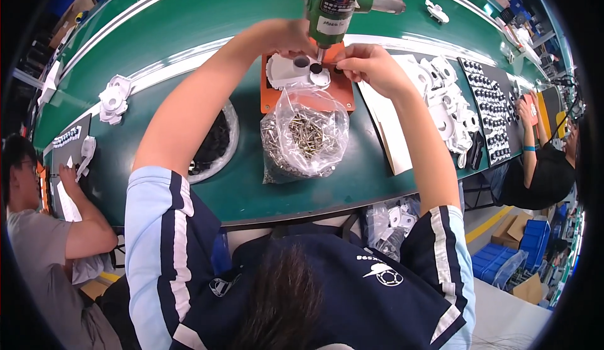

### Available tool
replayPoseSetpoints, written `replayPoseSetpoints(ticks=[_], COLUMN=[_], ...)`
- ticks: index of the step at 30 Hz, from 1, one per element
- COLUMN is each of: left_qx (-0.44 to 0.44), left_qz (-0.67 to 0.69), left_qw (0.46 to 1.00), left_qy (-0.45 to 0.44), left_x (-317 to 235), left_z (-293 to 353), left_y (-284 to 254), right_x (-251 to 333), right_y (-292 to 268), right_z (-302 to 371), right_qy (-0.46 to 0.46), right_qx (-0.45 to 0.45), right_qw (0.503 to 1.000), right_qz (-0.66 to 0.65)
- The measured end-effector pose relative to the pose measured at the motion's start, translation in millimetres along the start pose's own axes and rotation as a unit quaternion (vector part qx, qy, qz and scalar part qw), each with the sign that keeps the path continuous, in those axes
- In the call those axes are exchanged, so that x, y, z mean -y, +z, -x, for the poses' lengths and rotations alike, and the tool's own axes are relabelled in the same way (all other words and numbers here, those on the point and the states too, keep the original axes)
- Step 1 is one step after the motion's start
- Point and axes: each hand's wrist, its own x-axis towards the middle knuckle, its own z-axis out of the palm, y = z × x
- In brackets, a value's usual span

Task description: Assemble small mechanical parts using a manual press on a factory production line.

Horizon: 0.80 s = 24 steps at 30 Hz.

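A white plastic part (280, 73) with black round pieces lies on an orange fixture (270, 103), under the bit of a green bench-mounted machine (327, 20). My left hand (290, 40) reaches to the part's far left side, its fingers curled and partly hidden by the machine head. To the right of the bit, my right hand (370, 67) pinches finger and thumb together close to a black knob (338, 69); whatever it holds is too small to make out. Right before the fixture sits an open clear bag of metal screws (307, 135).
A lined tub of black parts (217, 142) stands left of the bag. White plastic parts (443, 105) are heaped on the right, beside a board with rows of black knobs (487, 111). A co-worker (38, 224) sits at left, another person (538, 174) at right.
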Motion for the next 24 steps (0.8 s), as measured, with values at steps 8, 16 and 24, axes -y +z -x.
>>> replayPoseSetpoints(ticks=[8, 16, 24], left_qx=[-0.246, -0.238, -0.263], left_qz=[-0.163, -0.339, -0.353], left_qw=[0.951, 0.882, 0.861], left_qy=[0.095, 0.223, 0.256], left_x=[20.5, 37.8, 38.3], left_z=[88.6, 100.1, 98.4], left_y=[30.7, 59.1, 58.5], right_x=[11.7, 19.8, 37.0], right_y=[2.9, 9.1, 25.8], right_z=[-30.3, -38.5, -22.6], right_qy=[0.076, 0.098, 0.031], right_qx=[0.098, 0.098, 0.044], right_qw=[0.992, 0.988, 0.941], right_qz=[-0.017, 0.066, 0.333])
